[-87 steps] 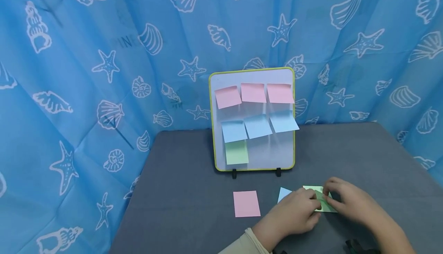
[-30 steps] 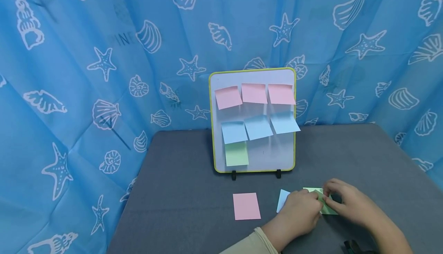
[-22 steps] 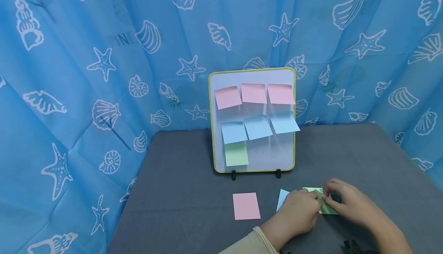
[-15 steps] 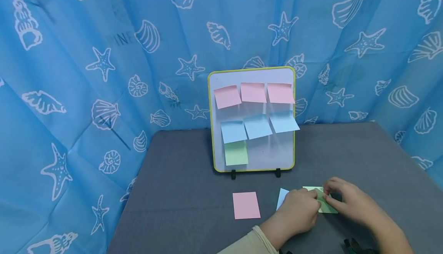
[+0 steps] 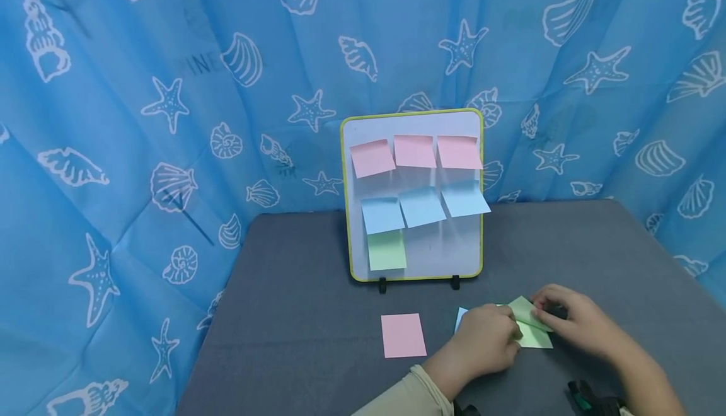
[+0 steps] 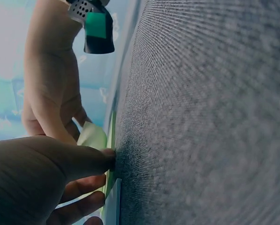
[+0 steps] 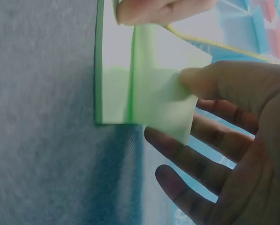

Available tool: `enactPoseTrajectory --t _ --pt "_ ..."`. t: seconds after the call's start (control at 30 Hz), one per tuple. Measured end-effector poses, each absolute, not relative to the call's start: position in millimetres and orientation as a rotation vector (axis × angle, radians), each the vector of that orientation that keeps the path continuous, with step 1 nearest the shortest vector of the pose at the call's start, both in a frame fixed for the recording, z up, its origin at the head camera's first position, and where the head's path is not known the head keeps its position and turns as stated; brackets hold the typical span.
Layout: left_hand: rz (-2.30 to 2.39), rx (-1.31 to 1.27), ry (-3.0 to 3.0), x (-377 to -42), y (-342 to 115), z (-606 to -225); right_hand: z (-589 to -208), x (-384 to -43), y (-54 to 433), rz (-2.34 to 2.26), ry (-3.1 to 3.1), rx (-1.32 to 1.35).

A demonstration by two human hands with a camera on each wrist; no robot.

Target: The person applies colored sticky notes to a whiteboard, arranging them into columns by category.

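Observation:
A green sticky-note pad (image 5: 535, 339) lies on the table, between both hands. My left hand (image 5: 486, 339) holds the pad down at its left side, thumb on top in the right wrist view. My right hand (image 5: 581, 323) pinches the top green sticky note (image 7: 165, 89) between thumb and fingers. That note stands bent up from the pad, its lower part still along the pad's face. Just left of it, a blue sticky-note pad (image 5: 460, 316) is mostly hidden behind my left hand. Farther left lies a pink sticky-note pad (image 5: 403, 336), untouched.
Behind the pads a yellow-edged whiteboard (image 5: 448, 252) stands on small black feet. It bears pink notes (image 5: 416, 151) on top, blue notes (image 5: 422, 207) below and one green note (image 5: 387, 251) at lower left. A blue shell-print curtain (image 5: 317, 57) hangs behind the grey table (image 5: 295, 290).
The top green note has come up from the pad and now tilts away from it, held by my right hand. My left hand has shifted slightly left, covering more of the blue pad.

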State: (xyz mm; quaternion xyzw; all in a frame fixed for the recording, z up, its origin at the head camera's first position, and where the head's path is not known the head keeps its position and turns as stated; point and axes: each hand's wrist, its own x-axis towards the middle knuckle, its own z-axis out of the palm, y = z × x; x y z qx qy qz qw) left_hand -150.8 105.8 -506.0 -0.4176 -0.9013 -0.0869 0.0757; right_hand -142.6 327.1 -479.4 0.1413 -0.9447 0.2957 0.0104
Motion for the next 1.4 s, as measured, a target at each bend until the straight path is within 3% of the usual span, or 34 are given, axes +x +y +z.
enactPoseTrajectory --t 0.47,1.4 --pt "-0.288 -1.262 -2.680 -151 103 -507 -484 -151 339 1.015 -2.970 0.367" --pt "-0.267 -1.262 -2.749 -152 106 -506 -472 -148 345 0.711 -2.811 0.071"
